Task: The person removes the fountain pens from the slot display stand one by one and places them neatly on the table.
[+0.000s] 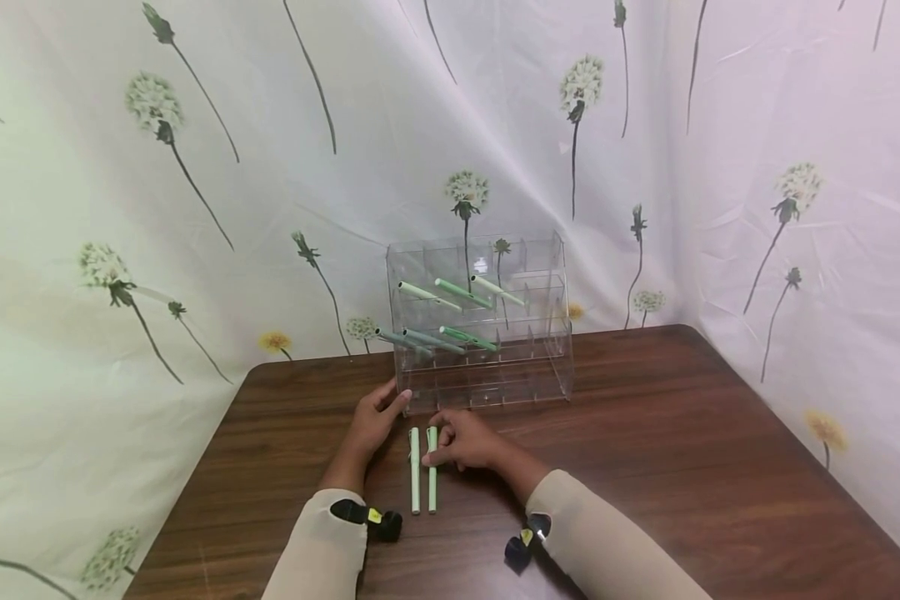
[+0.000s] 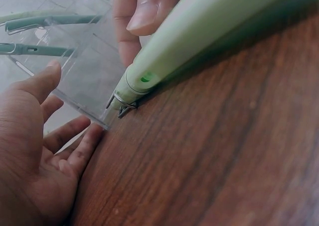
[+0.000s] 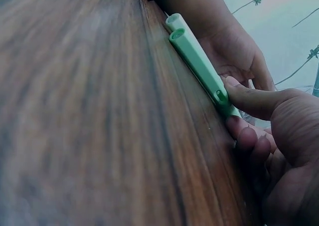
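Backdrop: one pale cloth (image 1: 390, 167), printed with dandelions.

Table (image 1: 682, 467): dark wood grain, beneath everything in hand.

Rack (image 1: 567, 350): clear, tiered and partitioned, upright at the table's far side. We count six pens slanting in it: an upper three (image 1: 463, 292) in greens, and a lower three (image 1: 433, 342), two bluish and one green.

Left hand (image 1: 372, 421): at the rack's lower left corner, fingers loosely extended, thumb to the front; through clear plastic we cannot be sure how firmly it touches. We take it to be steadying.

Right hand (image 1: 471, 439): thumb and fingertips pinching the right-hand pen.

Right-hand pen (image 1: 432, 490): light green, on the table before the rack. We judge the step in hand to be its pickup; the next move would call for a secure pinch, a lift clear of its neighbour and a tilt towards a free compartment.

Left-hand pen (image 1: 416, 483): paler, ungripped, alongside, just apart.

Clip (image 2: 127, 105): wire, on the left-hand pen.
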`<state>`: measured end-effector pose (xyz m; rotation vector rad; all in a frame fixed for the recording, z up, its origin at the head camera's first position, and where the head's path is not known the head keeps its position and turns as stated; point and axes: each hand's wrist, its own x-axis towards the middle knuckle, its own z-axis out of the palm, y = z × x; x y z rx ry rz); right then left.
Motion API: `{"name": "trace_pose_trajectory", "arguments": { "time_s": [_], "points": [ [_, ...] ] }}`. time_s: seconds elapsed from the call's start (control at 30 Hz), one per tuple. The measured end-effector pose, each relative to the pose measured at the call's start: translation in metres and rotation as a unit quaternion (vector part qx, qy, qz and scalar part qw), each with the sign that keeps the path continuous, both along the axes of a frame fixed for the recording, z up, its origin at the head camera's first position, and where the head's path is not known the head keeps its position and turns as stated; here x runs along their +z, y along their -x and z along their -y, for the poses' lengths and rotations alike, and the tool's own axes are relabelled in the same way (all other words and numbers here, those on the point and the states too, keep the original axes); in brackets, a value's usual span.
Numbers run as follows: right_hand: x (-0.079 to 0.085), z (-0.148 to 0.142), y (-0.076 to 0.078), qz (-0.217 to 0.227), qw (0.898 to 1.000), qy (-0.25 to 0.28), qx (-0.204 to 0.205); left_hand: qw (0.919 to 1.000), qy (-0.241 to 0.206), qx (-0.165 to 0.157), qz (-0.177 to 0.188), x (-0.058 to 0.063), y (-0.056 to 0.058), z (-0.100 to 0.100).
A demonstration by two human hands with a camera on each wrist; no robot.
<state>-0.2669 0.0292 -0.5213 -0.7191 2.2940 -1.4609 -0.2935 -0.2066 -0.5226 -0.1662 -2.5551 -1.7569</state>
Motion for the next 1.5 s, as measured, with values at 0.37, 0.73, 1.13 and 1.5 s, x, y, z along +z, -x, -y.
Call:
{"name": "trace_pose_trajectory", "arguments": {
  "time_s": [0.37, 0.73, 1.13, 1.5],
  "points": [
    [-0.003, 0.0, 0.0, 0.006, 1.0, -0.003, -0.004, 0.9999, 0.008, 0.007, 0.008, -0.003, -0.003, -0.001],
    [-0.003, -0.003, -0.004, 0.019, 1.0, 0.014, -0.004, 0.9999, 0.013, 0.009, 0.001, -0.009, -0.002, -0.001],
    [0.015, -0.021, -0.003, 0.043, 0.998, 0.036, -0.001, 0.9999, -0.002, 0.009, -0.01, -0.004, 0.005, 0.0],
    [0.025, -0.041, 0.002, 0.038, 0.999, 0.028, 0.003, 0.9999, 0.0, 0.003, -0.013, -0.004, 0.005, 0.0]
  ]
}}
